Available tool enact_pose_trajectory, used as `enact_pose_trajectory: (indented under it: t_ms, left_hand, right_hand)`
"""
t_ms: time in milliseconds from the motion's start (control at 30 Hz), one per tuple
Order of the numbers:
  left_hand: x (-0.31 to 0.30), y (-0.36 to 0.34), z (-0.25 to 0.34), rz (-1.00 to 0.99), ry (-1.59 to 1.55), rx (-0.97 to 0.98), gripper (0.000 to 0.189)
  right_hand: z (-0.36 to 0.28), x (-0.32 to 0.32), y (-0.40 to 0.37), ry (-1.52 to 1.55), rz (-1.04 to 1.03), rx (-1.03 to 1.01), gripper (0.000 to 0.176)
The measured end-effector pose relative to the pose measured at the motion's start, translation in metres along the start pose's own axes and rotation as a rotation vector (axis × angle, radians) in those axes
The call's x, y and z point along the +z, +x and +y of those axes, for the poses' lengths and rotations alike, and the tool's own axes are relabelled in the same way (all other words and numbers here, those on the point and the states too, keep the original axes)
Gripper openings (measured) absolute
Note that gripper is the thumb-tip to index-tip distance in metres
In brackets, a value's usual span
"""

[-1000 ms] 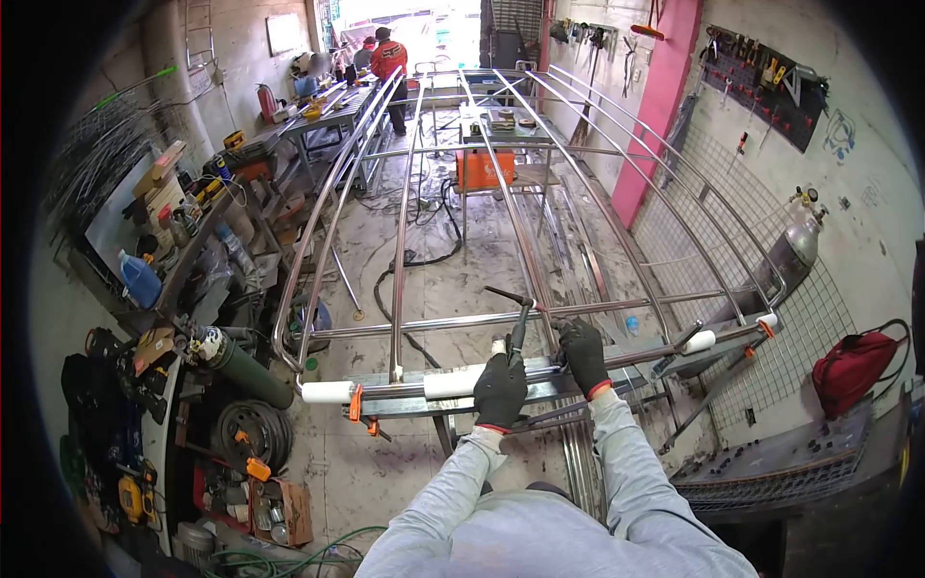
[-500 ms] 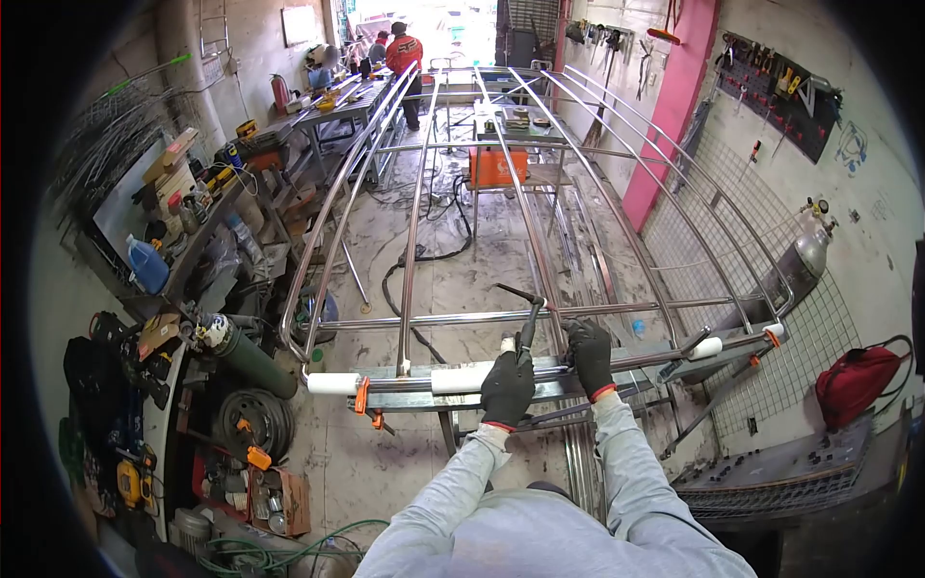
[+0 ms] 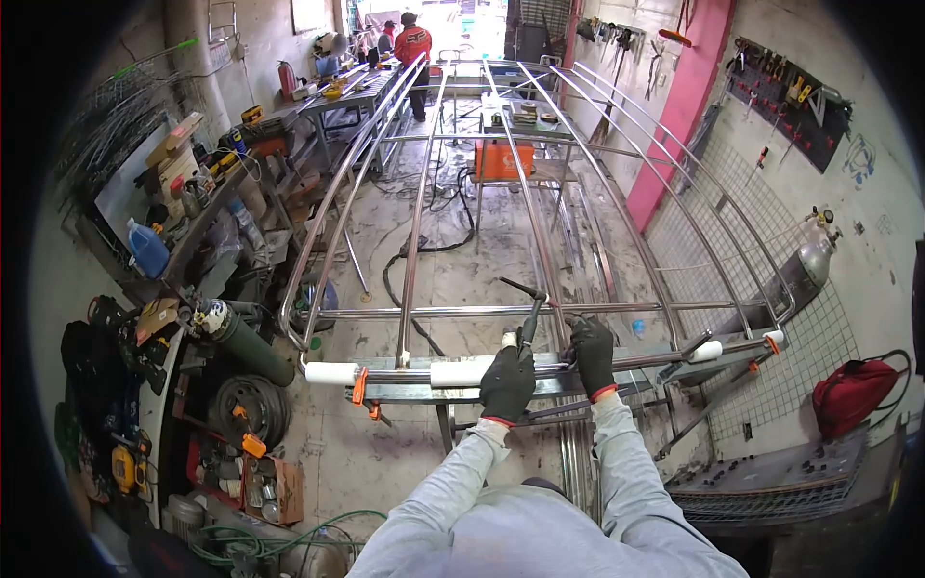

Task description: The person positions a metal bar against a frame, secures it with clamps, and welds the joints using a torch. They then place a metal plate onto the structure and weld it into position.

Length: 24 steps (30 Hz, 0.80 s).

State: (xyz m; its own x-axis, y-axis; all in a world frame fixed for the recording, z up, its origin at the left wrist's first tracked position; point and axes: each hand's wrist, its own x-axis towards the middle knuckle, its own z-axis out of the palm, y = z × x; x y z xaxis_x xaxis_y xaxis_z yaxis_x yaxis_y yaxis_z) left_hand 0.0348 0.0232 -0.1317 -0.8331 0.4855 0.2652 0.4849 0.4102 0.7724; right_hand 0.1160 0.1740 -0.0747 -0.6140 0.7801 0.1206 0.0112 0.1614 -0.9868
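Observation:
My left hand, in a dark glove, is wrapped around a TIG welding torch. The torch's head sits beside a lengthwise tube of a large shiny metal tube frame. My right hand, gloved too, is closed right of that tube, just above the frame's near rail; whatever its fingers hold is hidden. White sleeves cover parts of the near rail. An orange clamp grips the rail at the left, over a flat metal beam.
An orange machine box stands under the frame, with a black cable across the floor. Gas cylinders stand at both sides. A cluttered bench lines the left wall. A person in a red top stands at the far end.
The whole view has shifted slightly, with the room sitting a little differently in it. Both hands and the torch keep nearly the same place at the frame.

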Motion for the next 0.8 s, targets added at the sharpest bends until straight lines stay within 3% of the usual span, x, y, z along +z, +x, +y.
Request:
enact_pose_trajectory:
  t_ms: [33, 100, 133, 200, 233, 333, 400, 633, 800]
  left_hand:
    - [0.0, 0.0, 0.0, -0.001, -0.001, 0.001, 0.06]
    - [0.0, -0.001, 0.001, 0.009, 0.002, 0.003, 0.059]
    - [-0.002, -0.001, 0.002, 0.012, 0.002, -0.001, 0.059]
    - [-0.004, 0.0, 0.004, 0.008, -0.04, -0.022, 0.059]
    - [-0.003, -0.001, 0.003, 0.011, -0.038, -0.024, 0.059]
    - [-0.002, 0.0, 0.002, 0.047, -0.05, 0.018, 0.059]
    - [-0.001, 0.001, 0.002, 0.016, -0.014, -0.02, 0.059]
    - [-0.004, 0.001, 0.006, 0.01, -0.042, -0.047, 0.057]
    - [-0.001, 0.0, 0.004, 0.036, -0.029, -0.012, 0.055]
  right_hand:
    - [0.003, -0.003, 0.001, -0.001, 0.001, -0.001, 0.026]
    - [0.015, -0.007, 0.007, -0.301, 0.02, -0.284, 0.033]
    - [0.024, -0.005, 0.011, -0.302, 0.016, -0.284, 0.033]
    - [0.039, 0.001, 0.019, -0.46, 0.312, -0.531, 0.039]
    - [0.043, 0.002, 0.021, -0.457, 0.308, -0.531, 0.039]
    - [0.039, 0.003, 0.02, -0.239, 0.191, -0.451, 0.037]
    - [0.024, -0.004, 0.012, 0.227, -0.052, 0.029, 0.033]
    - [0.001, -0.006, 0.004, 0.201, -0.123, 0.079, 0.026]
    - [-0.001, -0.009, 0.006, 0.099, -0.188, -0.013, 0.019]
